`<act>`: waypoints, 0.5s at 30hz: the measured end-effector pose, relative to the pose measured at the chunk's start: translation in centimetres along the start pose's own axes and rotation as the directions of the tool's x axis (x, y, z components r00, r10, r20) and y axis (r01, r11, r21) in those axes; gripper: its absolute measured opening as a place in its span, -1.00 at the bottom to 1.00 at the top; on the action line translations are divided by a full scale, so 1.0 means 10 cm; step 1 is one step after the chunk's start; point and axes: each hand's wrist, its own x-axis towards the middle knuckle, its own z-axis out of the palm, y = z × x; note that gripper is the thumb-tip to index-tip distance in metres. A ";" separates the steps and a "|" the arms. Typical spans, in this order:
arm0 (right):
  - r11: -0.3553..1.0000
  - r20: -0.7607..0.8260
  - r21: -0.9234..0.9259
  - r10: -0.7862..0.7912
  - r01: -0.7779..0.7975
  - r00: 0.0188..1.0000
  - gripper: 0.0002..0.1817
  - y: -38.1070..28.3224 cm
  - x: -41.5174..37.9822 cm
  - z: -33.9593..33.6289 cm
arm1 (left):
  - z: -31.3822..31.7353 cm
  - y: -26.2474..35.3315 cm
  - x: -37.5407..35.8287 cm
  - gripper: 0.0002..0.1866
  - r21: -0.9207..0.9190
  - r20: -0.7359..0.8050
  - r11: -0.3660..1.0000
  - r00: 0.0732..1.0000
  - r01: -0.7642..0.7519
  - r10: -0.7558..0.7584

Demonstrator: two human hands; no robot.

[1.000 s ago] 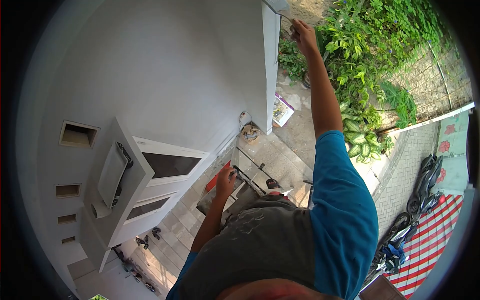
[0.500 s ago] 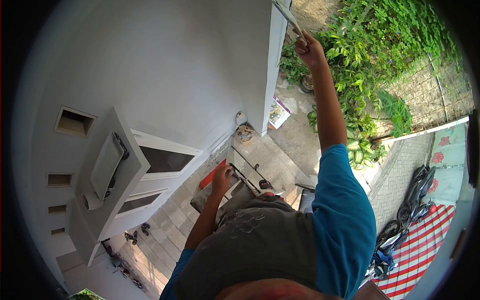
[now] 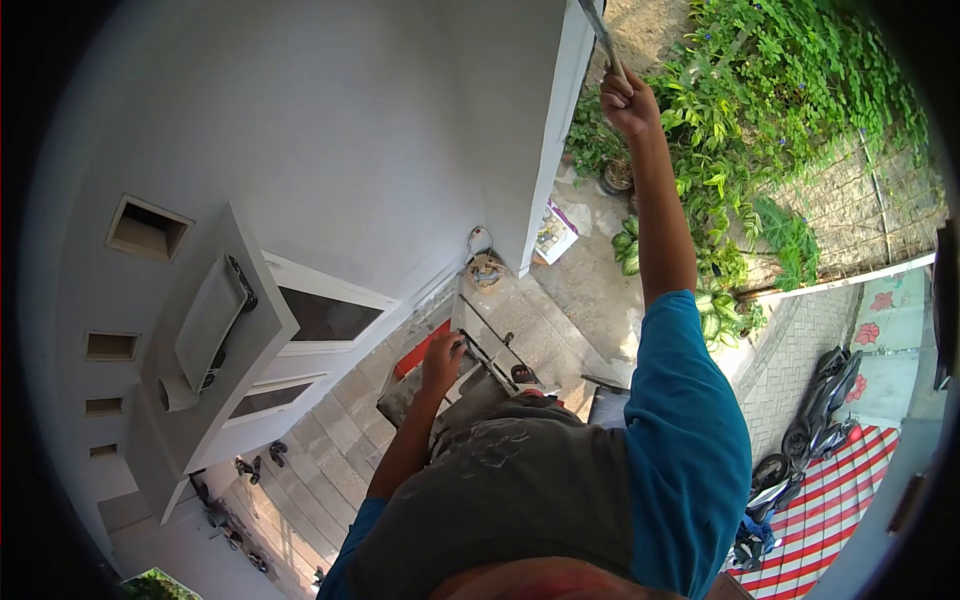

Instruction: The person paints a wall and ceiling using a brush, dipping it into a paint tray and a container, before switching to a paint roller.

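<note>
Right of centre at the frame's top, the right hand (image 3: pixel 628 104) grips a flat tool (image 3: pixel 606 40) slanting lengthwise up and left, near the wall (image 3: pixel 400 140); the left hand (image 3: pixel 440 363), farther off near centre, half-curls, its hold unclear.

Honestly can't read a single word or number here. The white pack (image 3: pixel 556 234) with the purple edge has print that's way too small, and the pale squiggles (image 3: pixel 497 438) on the shirt (image 3: pixel 540 495) could be lettering or smears, can't tell.
</note>
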 end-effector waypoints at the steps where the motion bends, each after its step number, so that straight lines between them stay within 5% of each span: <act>1: 1.000 0.014 0.001 0.001 -0.001 1.000 -0.64 0.01 0.00 -0.01 | 0.00 0.00 0.00 -0.74 0.003 -0.001 1.000 1.000 -0.001 0.001; 15: 1.000 -0.039 0.010 -0.010 0.010 0.999 -0.63 0.08 -0.04 -0.06 | -0.01 0.03 0.00 -0.73 0.012 -0.011 1.000 1.000 -0.005 0.005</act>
